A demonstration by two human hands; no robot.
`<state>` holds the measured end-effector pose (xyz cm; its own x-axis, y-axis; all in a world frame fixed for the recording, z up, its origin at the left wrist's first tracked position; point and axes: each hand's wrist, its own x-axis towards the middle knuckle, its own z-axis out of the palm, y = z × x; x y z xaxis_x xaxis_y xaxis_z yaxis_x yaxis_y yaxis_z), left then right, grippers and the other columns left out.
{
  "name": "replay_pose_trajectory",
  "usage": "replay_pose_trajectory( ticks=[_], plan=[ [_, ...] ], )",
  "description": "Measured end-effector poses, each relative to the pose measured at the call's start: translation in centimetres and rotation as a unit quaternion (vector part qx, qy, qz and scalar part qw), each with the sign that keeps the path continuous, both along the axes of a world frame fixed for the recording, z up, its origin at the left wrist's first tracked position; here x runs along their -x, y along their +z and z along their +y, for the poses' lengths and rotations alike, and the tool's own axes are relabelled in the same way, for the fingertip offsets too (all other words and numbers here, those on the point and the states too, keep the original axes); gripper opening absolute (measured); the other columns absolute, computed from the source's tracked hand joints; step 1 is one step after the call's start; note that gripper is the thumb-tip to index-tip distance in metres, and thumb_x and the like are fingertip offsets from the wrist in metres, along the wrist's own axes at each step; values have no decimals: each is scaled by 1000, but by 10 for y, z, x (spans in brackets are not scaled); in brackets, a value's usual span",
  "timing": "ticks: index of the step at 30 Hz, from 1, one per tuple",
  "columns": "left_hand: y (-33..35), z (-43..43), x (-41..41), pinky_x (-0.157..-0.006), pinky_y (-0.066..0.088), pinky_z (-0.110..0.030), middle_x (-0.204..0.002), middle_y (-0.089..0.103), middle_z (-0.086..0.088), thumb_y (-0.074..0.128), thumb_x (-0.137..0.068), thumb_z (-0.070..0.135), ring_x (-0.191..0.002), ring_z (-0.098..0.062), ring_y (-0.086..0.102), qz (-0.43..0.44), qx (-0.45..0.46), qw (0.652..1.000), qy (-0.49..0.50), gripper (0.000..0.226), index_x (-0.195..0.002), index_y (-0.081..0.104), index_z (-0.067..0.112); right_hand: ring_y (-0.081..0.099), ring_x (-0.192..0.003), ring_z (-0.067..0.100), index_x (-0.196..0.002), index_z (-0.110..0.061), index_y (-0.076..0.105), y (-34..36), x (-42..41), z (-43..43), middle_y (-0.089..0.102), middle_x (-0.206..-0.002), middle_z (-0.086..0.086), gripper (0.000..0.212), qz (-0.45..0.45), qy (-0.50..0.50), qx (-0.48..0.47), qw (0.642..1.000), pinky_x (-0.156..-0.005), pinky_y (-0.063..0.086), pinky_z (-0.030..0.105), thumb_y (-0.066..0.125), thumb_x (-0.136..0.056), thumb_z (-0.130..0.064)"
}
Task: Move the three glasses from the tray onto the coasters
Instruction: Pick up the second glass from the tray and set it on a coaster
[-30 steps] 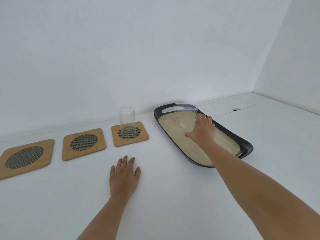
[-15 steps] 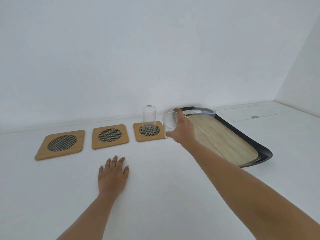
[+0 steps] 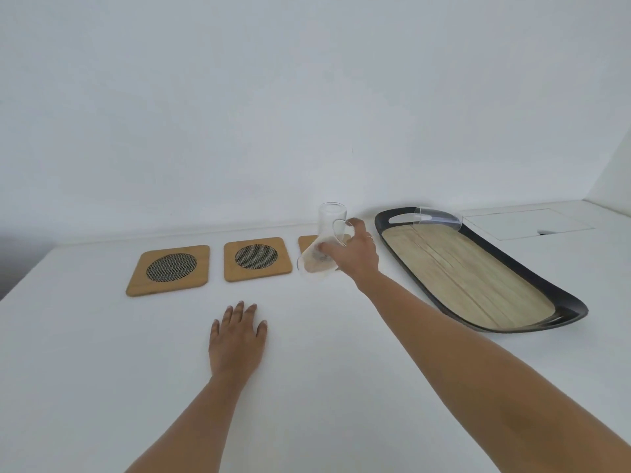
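My right hand (image 3: 355, 256) grips a clear glass (image 3: 316, 262), tilted, in the air just right of the middle coaster (image 3: 257, 259). Behind it an upright glass (image 3: 331, 216) stands on the right coaster (image 3: 305, 241), which my hand and the held glass mostly hide. The left coaster (image 3: 169, 269) carries nothing. A third glass (image 3: 437, 218) lies on its side at the far end of the black tray (image 3: 532, 295) with its bamboo floor. My left hand (image 3: 237, 336) rests flat on the white table, fingers spread.
A white wall runs close behind the coasters. Beyond the tray, a square hatch (image 3: 526, 223) is set flush in the tabletop. The table's left edge (image 3: 24, 281) falls away beside the left coaster.
My right hand has lifted a glass off the tray and carried it left past the right coaster toward the middle one. My left hand has stayed flat on the table.
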<state>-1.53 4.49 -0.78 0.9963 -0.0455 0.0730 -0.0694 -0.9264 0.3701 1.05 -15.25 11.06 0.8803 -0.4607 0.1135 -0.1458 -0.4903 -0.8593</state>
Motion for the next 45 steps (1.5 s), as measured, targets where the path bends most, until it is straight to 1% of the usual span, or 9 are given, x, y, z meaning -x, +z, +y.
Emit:
replay_pose_trajectory(
  ticks=[5, 10, 13, 19, 23, 27, 34, 38, 45],
  plan=[
    [0, 4, 0, -120, 9, -39, -158, 17, 3, 28, -96, 42, -147, -15, 12, 5, -7, 1000, 0, 52, -145, 23, 26, 53, -104, 23, -127, -12, 32, -2, -4, 18, 45, -130, 8, 73, 15, -3, -199, 980, -52, 53, 24, 77, -70, -18],
    [-1, 15, -1, -120, 9, -40, -158, 17, 2, 28, -96, 44, -147, -16, 11, 5, -4, 1000, 6, 52, -145, 23, 27, 50, -108, 22, -131, -12, 32, -1, -11, 28, 39, -123, 5, 80, 31, -37, -360, 932, -76, 59, 33, 80, -68, -19],
    [-1, 26, -1, -121, 9, -40, -158, 17, 2, 28, -96, 44, -147, -16, 11, 5, -8, 1000, 14, 52, -145, 23, 27, 58, -110, 24, -129, -10, 41, 0, -12, 37, 51, -123, 5, 96, 55, -33, -436, 898, -67, 61, 35, 87, -48, -32],
    [-1, 48, -3, -120, 10, -41, -158, 18, 1, 29, -96, 44, -146, -16, 12, 2, -4, 999, 38, 52, -145, 24, 26, 57, -83, 18, -82, -16, 55, -6, -15, 43, 57, -99, 2, 36, 79, -8, -498, 863, -64, 51, 26, 80, -67, -38],
    [-1, 52, -4, -120, 10, -41, -158, 18, 1, 29, -96, 44, -146, -15, 13, 2, -4, 999, 44, 52, -144, 25, 27, 57, -78, 24, -86, -13, 53, -3, -15, 53, 55, -87, 9, 31, 61, 38, -568, 820, -91, 51, 36, 76, -76, -31],
    [0, 50, -5, -120, 11, -42, -157, 19, 1, 30, -95, 45, -146, -16, 13, 0, -5, 999, 47, 52, -144, 25, 26, 58, -87, 31, -102, -7, 51, 0, -19, 61, 51, -107, 16, 43, 68, 68, -587, 804, -76, 55, 41, 78, -75, -25],
    [0, 55, -13, -119, 13, -43, -157, 22, 0, 32, -94, 47, -146, -18, 15, 0, -12, 999, 49, 53, -143, 28, 25, 54, -75, 15, -86, -16, 60, -10, -27, 69, 59, -99, 5, 15, 130, 114, -462, 870, -78, 44, 30, 73, -79, -18],
    [0, 58, -21, -120, 12, -42, -157, 21, -1, 32, -94, 48, -146, -18, 14, 1, -11, 998, 59, 61, -145, 21, 16, 55, -91, 21, -136, -15, 34, -15, -37, 76, 53, -116, 7, 75, 81, 102, -406, 904, -74, 46, 35, 74, -74, -1],
    [1, 63, -35, -120, 6, -48, -159, 13, -3, 30, -95, 48, -148, -19, 6, 2, -29, 998, 58, 64, -147, 14, 14, 51, -100, 21, -134, -16, 26, -28, -52, 77, 49, -108, 3, 79, 33, 124, -348, 929, -97, 43, 40, 75, -73, 1]
  ],
)
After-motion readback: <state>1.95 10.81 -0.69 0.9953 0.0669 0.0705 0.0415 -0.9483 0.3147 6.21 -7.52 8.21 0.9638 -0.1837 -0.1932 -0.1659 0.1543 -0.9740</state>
